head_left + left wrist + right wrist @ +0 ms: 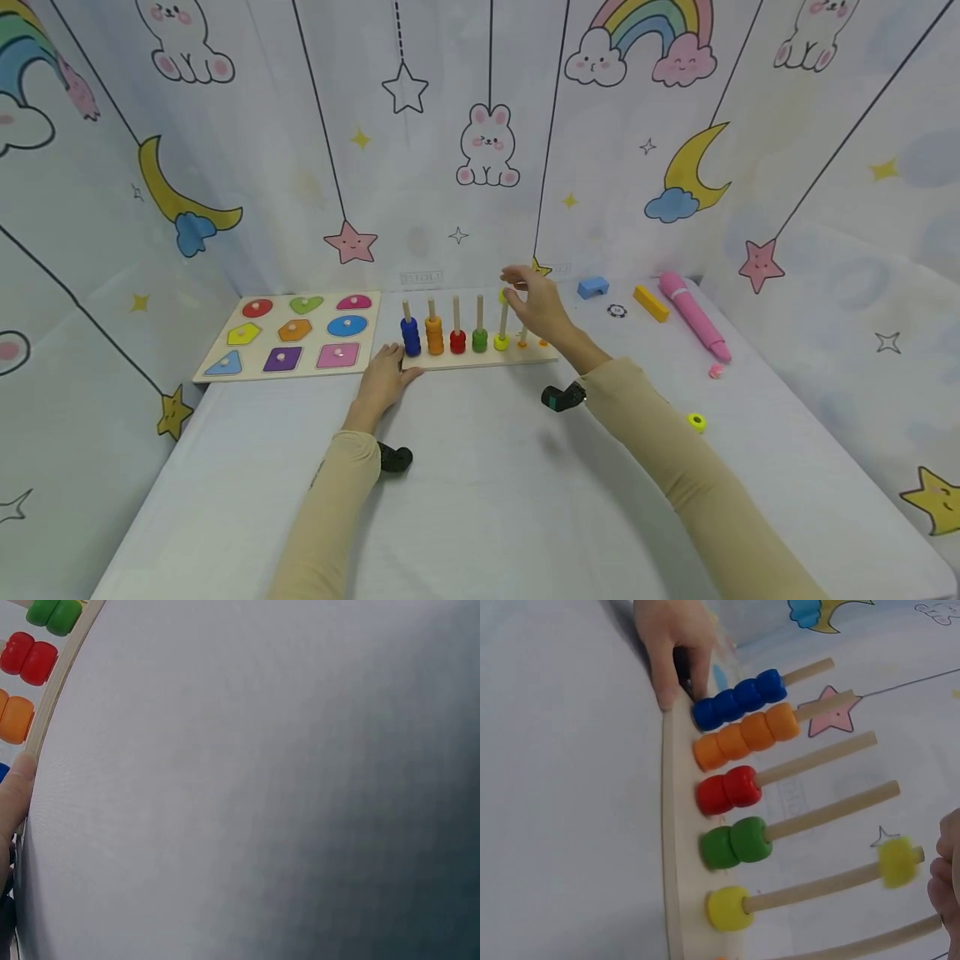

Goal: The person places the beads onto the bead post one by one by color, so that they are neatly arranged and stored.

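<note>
A wooden peg board (pixel 442 363) carries a row of upright pegs threaded with coloured beads. My left hand (pixel 382 379) holds its left end, thumb (pixel 22 769) along the front edge and a finger at the side. Blue beads (pixel 739 699), orange beads (pixel 746 736), two red beads (pixel 730 789) and two green beads (pixel 737 844) fill the first pegs. One yellow bead (pixel 730 908) sits low on the fifth peg. Another yellow bead (pixel 898 862), blurred, is around that peg's top. Just beyond it, apart from the bead, is my right hand (pixel 542 308), fingers loosely bent.
A shape puzzle board (pixel 261 333) lies to the left. On the right are a blue block (pixel 593 287), a yellow block (pixel 651 303), a pink pen-shaped toy (pixel 693 317), a small pink piece (pixel 716 372) and a loose yellow bead (pixel 697 422). A printed cloth backdrop rises behind.
</note>
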`<state>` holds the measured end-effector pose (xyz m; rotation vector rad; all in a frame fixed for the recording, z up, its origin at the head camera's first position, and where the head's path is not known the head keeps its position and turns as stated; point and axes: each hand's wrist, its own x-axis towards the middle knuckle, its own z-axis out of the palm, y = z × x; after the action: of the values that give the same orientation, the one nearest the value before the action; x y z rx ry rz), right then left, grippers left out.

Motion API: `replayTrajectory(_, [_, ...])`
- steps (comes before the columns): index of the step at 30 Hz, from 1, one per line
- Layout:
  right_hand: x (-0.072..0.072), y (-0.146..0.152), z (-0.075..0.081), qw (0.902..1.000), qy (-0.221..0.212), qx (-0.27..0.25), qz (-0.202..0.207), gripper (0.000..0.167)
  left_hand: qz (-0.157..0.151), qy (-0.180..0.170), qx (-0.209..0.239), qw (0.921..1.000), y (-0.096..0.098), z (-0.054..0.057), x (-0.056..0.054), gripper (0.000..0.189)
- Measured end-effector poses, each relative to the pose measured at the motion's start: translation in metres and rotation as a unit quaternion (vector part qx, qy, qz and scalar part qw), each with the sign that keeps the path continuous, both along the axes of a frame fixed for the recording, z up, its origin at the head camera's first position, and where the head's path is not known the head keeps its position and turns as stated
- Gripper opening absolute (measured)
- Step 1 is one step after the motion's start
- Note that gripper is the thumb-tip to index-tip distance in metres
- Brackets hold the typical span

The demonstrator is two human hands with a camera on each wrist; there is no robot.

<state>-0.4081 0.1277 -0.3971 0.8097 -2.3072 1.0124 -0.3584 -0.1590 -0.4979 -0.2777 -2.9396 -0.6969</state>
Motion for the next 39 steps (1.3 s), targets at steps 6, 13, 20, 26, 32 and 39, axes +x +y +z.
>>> replayTrajectory(6, [0.005,0.003,0.003,0.9997,0.021,-0.010,-0.011,0.027,0.003,-0.004,-0.002,1.0000,0.001,-0.001,0.000,0.070])
replayTrajectory(13, [0.020,0.021,-0.003,0.9987,0.017,-0.047,0.006,0.021,0.000,-0.004,-0.003,1.0000,0.000,-0.003,-0.001,0.070])
replayTrajectory(20, [0.036,0.057,-0.027,0.9995,-0.010,-0.028,-0.004,0.022,0.002,-0.004,0.003,1.0000,0.000,-0.004,-0.001,0.070])
replayTrajectory(26, [0.057,0.102,-0.051,0.9988,-0.049,0.001,-0.005,0.024,-0.004,-0.007,0.001,1.0000,0.002,-0.002,0.000,0.070])
replayTrajectory(32, [0.081,0.148,-0.066,0.9960,-0.083,0.019,-0.028,0.025,-0.002,0.000,0.000,1.0000,0.001,-0.001,-0.002,0.070])
replayTrajectory(39, [0.106,0.191,-0.082,0.9885,-0.126,0.041,-0.072,0.025,-0.003,-0.009,-0.003,1.0000,0.000,0.001,0.000,0.070])
